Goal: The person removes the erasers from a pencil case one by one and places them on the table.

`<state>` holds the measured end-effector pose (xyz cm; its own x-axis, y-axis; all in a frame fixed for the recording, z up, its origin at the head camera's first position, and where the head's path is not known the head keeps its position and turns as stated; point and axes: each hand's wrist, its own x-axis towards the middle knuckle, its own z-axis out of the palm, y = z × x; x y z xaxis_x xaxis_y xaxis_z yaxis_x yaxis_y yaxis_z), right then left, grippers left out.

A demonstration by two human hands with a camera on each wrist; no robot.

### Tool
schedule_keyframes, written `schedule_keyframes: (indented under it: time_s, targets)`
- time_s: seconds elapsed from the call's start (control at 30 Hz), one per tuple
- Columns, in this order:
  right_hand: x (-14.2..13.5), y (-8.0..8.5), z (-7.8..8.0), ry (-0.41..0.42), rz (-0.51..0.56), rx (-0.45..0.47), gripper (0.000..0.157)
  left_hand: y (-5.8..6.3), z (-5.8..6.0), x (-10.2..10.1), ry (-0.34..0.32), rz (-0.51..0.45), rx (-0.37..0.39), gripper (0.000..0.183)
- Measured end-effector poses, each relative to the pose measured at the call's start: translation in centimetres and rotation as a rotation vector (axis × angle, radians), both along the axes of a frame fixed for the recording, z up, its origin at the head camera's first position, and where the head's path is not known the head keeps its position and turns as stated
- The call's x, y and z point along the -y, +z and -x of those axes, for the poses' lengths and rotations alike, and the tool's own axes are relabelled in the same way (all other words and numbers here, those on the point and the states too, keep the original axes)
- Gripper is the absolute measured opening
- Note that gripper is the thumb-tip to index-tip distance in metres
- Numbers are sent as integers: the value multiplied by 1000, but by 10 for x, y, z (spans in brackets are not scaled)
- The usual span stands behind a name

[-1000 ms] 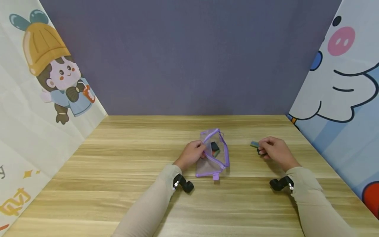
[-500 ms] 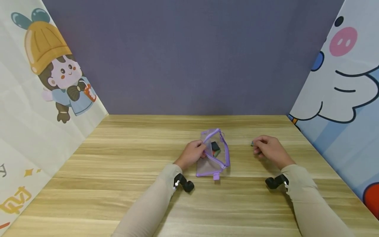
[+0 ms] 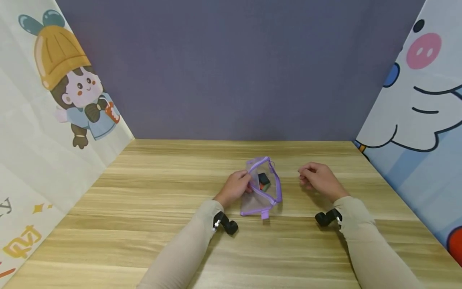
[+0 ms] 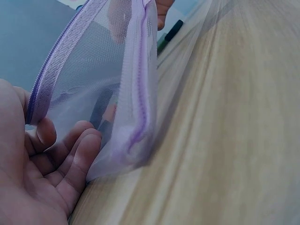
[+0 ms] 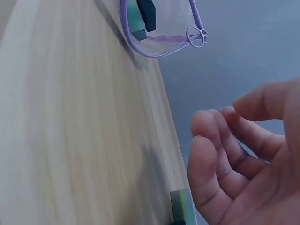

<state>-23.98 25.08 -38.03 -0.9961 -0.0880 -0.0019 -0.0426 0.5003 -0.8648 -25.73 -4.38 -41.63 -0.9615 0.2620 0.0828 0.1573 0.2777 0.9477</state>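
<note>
My left hand [image 3: 236, 186] pinches the near-left rim of a see-through mesh zipper pouch [image 3: 254, 206] with purple trim. The pouch gapes, with its purple zipper [image 4: 140, 79] undone. Through the mesh I see a dark block [image 3: 263, 178] with green and orange-red bits beside it. To the right, my right hand [image 3: 319, 180] hovers over the table, fingers loosely curled, with nothing visible between them in the right wrist view. Below that hand, a green block [image 5: 183, 206] with a dark part lies on the table; the head view hides it behind the hand.
The wood-grain table [image 3: 144, 224] runs back to a grey-purple panel [image 3: 231, 72]. Printed cartoon panels stand at the left [image 3: 77, 120] and right [image 3: 422, 120]. Each wrist carries a black camera mount, such as the right mount [image 3: 326, 218].
My right hand has moved left, away from the green-blue block and dark piece, which it now covers in the head view. My left hand keeps its hold on the pouch.
</note>
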Motion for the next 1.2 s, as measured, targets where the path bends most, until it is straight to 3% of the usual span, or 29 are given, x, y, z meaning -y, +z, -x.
schedule_keyframes:
  time_s: [0.33, 0.77, 1.2]
  targets:
    - [16, 0, 11, 48, 22, 32, 34, 0, 1, 1, 16, -16, 10, 27]
    - [32, 2, 19, 189, 6, 67, 38, 1, -2, 3, 4, -5, 30, 29]
    - [42, 10, 23, 197, -6, 70, 36, 4, -4, 3, -9, 5, 38, 30]
